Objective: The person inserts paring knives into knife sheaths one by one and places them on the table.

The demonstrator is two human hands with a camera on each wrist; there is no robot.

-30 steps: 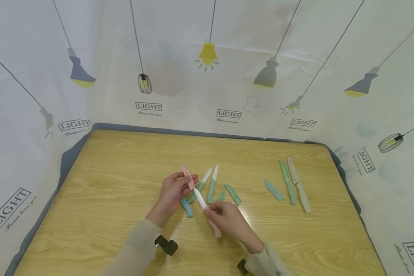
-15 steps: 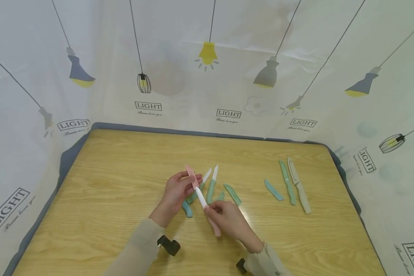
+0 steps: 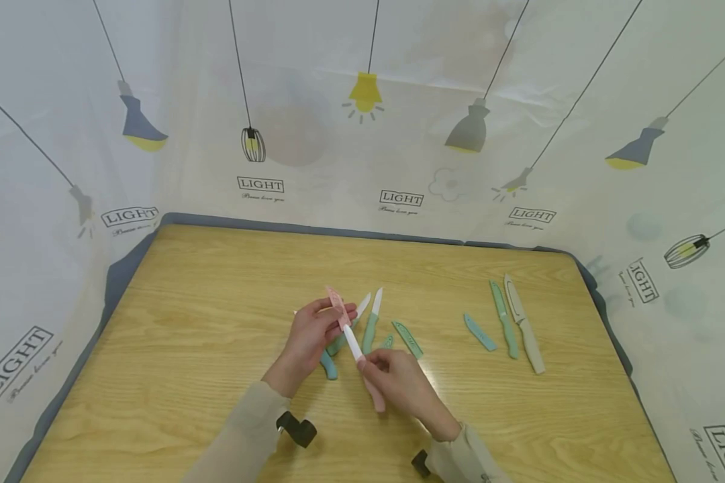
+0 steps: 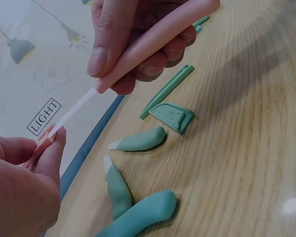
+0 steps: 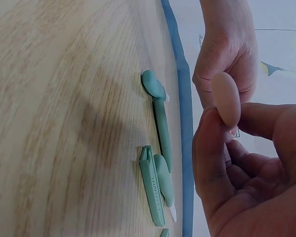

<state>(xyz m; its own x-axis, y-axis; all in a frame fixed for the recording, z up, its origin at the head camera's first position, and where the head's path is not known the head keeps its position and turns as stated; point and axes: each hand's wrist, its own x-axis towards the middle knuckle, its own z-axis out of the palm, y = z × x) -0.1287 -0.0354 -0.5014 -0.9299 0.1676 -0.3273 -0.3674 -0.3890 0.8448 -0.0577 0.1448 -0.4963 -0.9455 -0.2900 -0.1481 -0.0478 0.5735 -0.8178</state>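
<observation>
My left hand (image 3: 305,342) pinches a pink knife sheath (image 3: 333,296) between thumb and fingers, held over the middle of the table. My right hand (image 3: 403,384) grips a pink-handled paring knife (image 4: 153,47) with a white blade. The blade points up and away, its tip at the sheath's mouth and in line with it; most of the blade shows outside. Below the left hand lie a blue-handled knife (image 3: 329,365) and a green-handled knife (image 3: 337,345), both partly hidden by it. Beside them is another green-handled knife (image 3: 371,329) with a bare white blade.
A long green sheath (image 3: 407,339) and a short green sheath (image 3: 387,343) lie just beyond the right hand. Farther right are a blue sheath (image 3: 480,332), a sheathed green knife (image 3: 505,322) and a larger beige knife (image 3: 530,342). A printed curtain (image 3: 314,221) encloses the wooden table (image 3: 217,282).
My left hand has moved slightly right, bringing the pink sheath into line with the blade, whose tip now meets its mouth. My right hand has hardly moved; the knives on the table lie as before.
</observation>
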